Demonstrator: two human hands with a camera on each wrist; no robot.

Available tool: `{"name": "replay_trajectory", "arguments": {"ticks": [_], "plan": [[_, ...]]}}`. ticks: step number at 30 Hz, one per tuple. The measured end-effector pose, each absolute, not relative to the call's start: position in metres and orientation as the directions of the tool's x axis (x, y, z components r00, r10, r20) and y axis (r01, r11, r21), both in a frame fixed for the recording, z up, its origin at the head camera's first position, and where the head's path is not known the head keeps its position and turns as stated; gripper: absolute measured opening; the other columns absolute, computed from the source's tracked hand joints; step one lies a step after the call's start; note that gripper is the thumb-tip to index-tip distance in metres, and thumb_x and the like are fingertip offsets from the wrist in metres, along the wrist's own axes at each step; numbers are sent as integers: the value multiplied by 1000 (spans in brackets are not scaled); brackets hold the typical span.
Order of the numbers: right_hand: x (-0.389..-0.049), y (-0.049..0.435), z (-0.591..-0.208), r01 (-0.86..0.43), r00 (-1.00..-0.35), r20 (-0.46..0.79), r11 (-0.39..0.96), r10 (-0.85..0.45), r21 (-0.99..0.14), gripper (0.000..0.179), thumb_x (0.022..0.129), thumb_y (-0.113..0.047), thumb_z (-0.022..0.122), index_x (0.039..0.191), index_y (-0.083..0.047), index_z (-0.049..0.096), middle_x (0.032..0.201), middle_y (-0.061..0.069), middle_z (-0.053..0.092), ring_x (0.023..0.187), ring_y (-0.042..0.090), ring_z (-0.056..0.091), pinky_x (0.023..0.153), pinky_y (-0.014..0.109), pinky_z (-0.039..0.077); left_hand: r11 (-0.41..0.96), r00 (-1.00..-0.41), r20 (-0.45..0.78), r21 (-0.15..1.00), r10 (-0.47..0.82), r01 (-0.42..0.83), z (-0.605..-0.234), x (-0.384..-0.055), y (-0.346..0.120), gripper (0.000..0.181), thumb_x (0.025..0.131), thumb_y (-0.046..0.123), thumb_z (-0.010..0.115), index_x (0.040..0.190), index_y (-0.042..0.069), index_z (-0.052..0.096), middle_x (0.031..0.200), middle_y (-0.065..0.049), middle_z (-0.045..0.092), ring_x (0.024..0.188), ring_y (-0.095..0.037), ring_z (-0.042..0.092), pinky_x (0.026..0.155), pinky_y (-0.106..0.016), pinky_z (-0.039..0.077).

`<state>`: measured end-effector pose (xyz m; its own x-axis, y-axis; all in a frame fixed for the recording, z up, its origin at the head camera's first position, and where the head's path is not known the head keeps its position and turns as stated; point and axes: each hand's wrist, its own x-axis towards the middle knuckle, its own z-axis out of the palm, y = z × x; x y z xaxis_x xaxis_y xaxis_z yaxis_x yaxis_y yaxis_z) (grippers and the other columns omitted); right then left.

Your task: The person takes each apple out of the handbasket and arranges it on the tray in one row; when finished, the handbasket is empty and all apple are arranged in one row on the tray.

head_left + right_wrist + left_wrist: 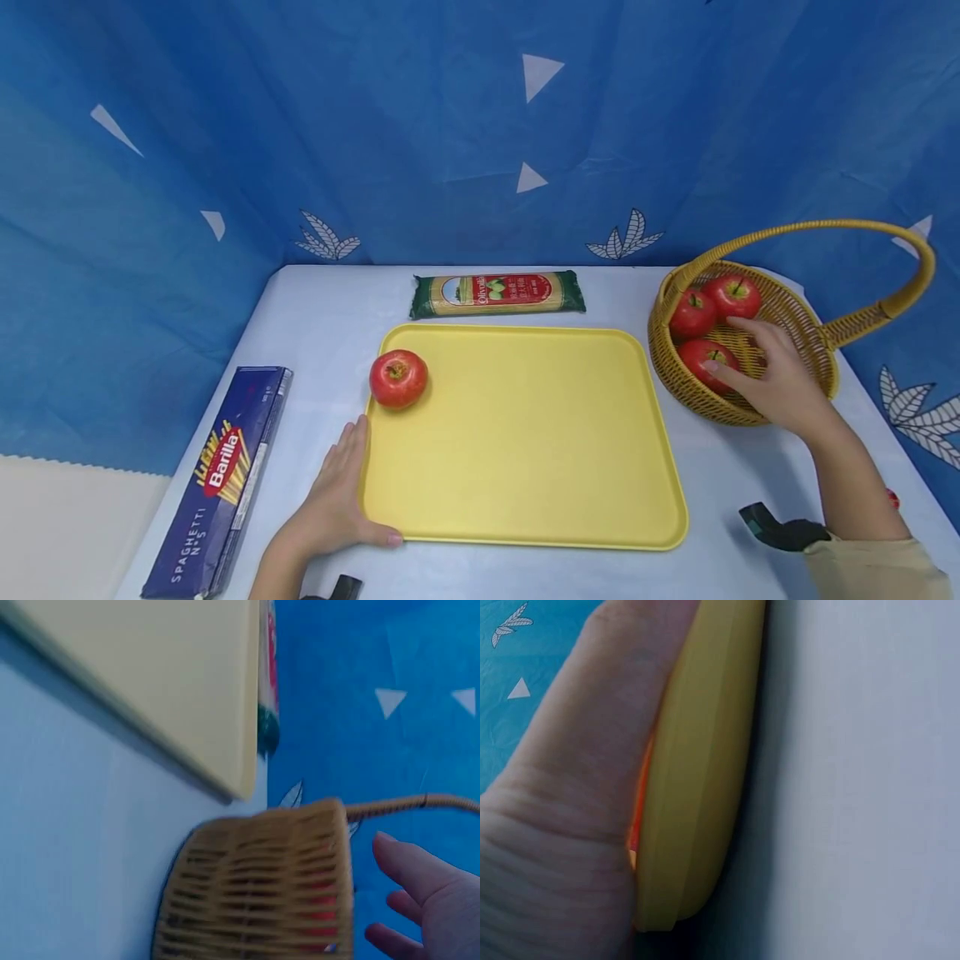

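A yellow tray (pixel 525 433) lies on the white table, with one red apple (pixel 398 379) at its far left corner. My left hand (pixel 337 500) rests against the tray's left side and near corner, fingers extended and thumb along the front edge. Over the wicker basket (pixel 678 392) my right hand (pixel 783 379) reaches in with thumb and fingers spread. Inside are three red apples; the thumb is at the nearest apple (pixel 707 367), and the fingertips are by the far apple (pixel 733 297). Whether they touch cannot be told. In the right wrist view, the hand (pixel 442 900) shows beside the basket's rim.
A green-ended pasta packet (pixel 498 293) lies behind the tray. Along the table's left side is a blue spaghetti box (pixel 217 483). The basket's tall handle (pixel 817 225) arches above its right side. A blue curtain (pixel 450 125) hangs behind the table.
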<state>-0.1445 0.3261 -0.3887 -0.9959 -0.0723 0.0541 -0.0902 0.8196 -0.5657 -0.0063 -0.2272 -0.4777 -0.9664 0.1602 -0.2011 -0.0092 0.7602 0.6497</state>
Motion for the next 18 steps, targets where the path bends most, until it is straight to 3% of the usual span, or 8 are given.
{"name": "replay_trajectory", "arguments": {"ticks": [7,11,18], "plan": [[-153,340,-401,-41,-990,-88,820,-110,-570,89,88,-40,73,155,-6,26,147,34,28,127,57,30,87,72,48,760,-969,-189,649,160,-1,-479,-6,-227,163,43,69,89,160,8,-6,168,-18,0,154,-43,-3,119,-67,7],[-157,342,-404,-50,-986,-102,809,-134,-585,90,87,-39,75,155,-4,27,147,35,29,125,58,33,84,67,53,758,-969,-192,652,157,-6,-478,-6,-227,163,42,69,89,160,8,-6,168,-18,-1,154,-42,-3,120,-66,5],[-162,347,-409,-25,-971,-177,810,-158,-586,95,88,-44,73,156,-2,22,148,35,31,125,58,36,90,67,51,765,-965,-215,644,151,-24,-478,-7,-227,164,41,72,88,160,11,-8,168,-16,-3,154,-40,-5,121,-63,4]]}}
